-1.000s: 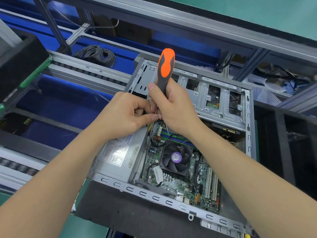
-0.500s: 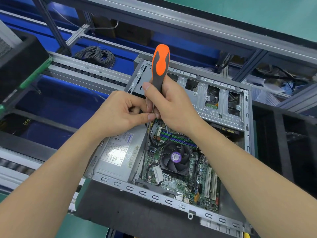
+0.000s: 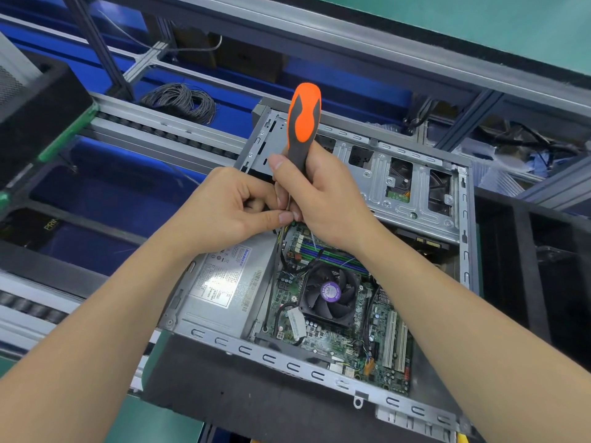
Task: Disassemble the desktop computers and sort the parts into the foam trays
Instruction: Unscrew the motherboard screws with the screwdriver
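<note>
Orange-and-grey screwdriver (image 3: pixel 303 123) is standing upright, the right hand (image 3: pixel 323 199) clenching its handle and the left hand (image 3: pixel 224 212) pinching its shaft low down. Both are working at eleven o'clock of the fan (image 3: pixel 329 292), inside the open desktop computer (image 3: pixel 287 366). Likely a screw is being loosened; the next move is calling for steady downward turning.

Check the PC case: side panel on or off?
Off. The computer case lies with its open side up, and the CPU fan, motherboard and power supply are exposed inside.
</note>
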The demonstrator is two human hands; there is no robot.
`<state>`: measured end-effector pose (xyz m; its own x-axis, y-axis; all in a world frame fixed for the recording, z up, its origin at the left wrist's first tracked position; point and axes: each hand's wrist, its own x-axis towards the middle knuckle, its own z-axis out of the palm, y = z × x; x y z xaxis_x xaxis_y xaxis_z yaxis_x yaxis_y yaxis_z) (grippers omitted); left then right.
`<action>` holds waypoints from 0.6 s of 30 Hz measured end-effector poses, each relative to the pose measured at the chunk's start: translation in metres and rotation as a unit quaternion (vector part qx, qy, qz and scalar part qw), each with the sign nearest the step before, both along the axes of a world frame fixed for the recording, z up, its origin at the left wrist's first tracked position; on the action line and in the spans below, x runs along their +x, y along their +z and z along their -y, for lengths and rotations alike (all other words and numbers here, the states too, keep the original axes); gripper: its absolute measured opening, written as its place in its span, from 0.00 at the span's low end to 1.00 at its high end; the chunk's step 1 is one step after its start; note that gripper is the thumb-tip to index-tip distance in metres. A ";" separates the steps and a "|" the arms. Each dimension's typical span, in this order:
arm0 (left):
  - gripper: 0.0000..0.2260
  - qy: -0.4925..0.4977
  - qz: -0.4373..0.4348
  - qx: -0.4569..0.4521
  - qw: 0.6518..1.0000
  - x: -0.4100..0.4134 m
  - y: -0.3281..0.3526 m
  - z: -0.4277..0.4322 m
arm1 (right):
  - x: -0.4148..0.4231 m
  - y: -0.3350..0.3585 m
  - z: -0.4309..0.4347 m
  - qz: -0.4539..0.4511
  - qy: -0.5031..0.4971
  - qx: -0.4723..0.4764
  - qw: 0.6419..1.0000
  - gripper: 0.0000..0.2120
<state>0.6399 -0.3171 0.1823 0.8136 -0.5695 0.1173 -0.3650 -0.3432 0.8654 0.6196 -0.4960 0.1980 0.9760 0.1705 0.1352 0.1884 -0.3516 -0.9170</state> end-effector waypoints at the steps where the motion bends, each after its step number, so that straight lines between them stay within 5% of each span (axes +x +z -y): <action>1: 0.11 -0.001 -0.001 -0.002 1.000 0.000 0.000 0.000 | 0.000 0.001 0.000 0.001 0.001 -0.002 1.000 0.13; 14: 0.11 -0.012 0.003 -0.016 1.000 0.002 -0.005 -0.002 | -0.003 0.002 0.000 0.001 0.009 -0.008 1.000 0.10; 18: 0.04 -0.058 -0.039 -0.095 0.993 0.002 -0.004 -0.009 | -0.005 0.012 0.005 -0.030 0.101 0.020 0.994 0.07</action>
